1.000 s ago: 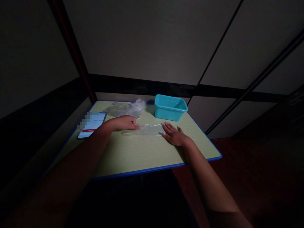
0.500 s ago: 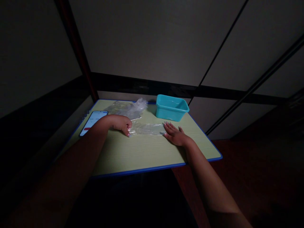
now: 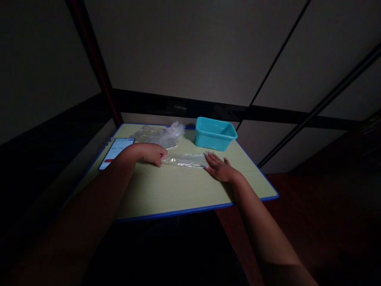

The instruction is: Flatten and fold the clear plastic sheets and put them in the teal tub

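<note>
phone (image 3: 117, 148): left of the frame, screen lit, lying near the left edge of the tabletop (image 3: 172, 190).
left hand (image 3: 152, 154): just left of the frame's centre; its fingers are curled closed and appear to pinch the left end of the clear film (image 3: 190, 160).
crumpled plastic (image 3: 172, 135): a loose heap above the left hand, toward the far edge of the tabletop; neither hand holds it.
clear film: centre of the frame, flat on the tabletop as a narrow strip between the two hands. the step in hand looks like drawing it out and smoothing it; the next move would likely call for a steady left pinch and a firm right palm, so the strip doesn't slip or wrinkle.
teal bin (image 3: 212, 142): right of centre, upright, above the right hand and apart from it.
right hand (image 3: 219, 169): right of centre, palm down, fingers extended and gripping nothing, the tips resting on the film's right end.
</note>
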`<action>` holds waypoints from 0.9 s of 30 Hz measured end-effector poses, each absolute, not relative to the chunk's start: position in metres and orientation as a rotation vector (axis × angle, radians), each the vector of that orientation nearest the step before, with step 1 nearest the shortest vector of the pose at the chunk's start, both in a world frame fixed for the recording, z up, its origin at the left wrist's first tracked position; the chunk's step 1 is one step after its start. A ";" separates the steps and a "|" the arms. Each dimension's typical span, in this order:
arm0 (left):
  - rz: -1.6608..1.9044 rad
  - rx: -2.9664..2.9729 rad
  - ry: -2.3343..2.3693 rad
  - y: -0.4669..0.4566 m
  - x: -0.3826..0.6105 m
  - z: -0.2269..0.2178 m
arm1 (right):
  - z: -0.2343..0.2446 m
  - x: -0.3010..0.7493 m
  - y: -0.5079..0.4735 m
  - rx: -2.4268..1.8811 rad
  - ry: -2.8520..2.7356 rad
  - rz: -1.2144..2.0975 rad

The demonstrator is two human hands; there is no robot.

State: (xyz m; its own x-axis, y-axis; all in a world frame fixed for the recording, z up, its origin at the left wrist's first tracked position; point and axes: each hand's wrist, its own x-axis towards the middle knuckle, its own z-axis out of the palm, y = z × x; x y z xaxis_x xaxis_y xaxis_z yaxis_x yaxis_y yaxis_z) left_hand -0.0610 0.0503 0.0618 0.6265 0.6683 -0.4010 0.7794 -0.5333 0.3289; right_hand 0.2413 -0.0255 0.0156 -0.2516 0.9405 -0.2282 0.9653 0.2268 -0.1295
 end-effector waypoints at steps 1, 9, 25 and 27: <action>-0.325 2.373 1.148 0.049 -0.060 0.063 | 0.016 0.241 -0.026 1.859 2.381 -0.376; -0.157 2.378 1.321 0.041 -0.055 0.071 | 0.016 0.241 -0.026 1.853 2.378 -0.376; 0.299 2.733 1.069 -0.045 0.073 0.008 | 0.021 0.237 -0.026 1.826 2.345 -0.375; 0.287 2.728 1.114 -0.042 0.072 0.007 | 0.021 0.237 -0.027 1.829 2.348 -0.380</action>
State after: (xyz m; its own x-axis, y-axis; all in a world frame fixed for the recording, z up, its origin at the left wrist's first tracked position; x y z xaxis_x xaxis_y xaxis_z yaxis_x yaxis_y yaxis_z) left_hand 0.0718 -0.0421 0.0073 0.7006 0.7051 0.1095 0.6703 -0.7030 0.2379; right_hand 0.2370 -0.0266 0.0212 -0.2507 0.9314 -0.2640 0.9671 0.2287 -0.1114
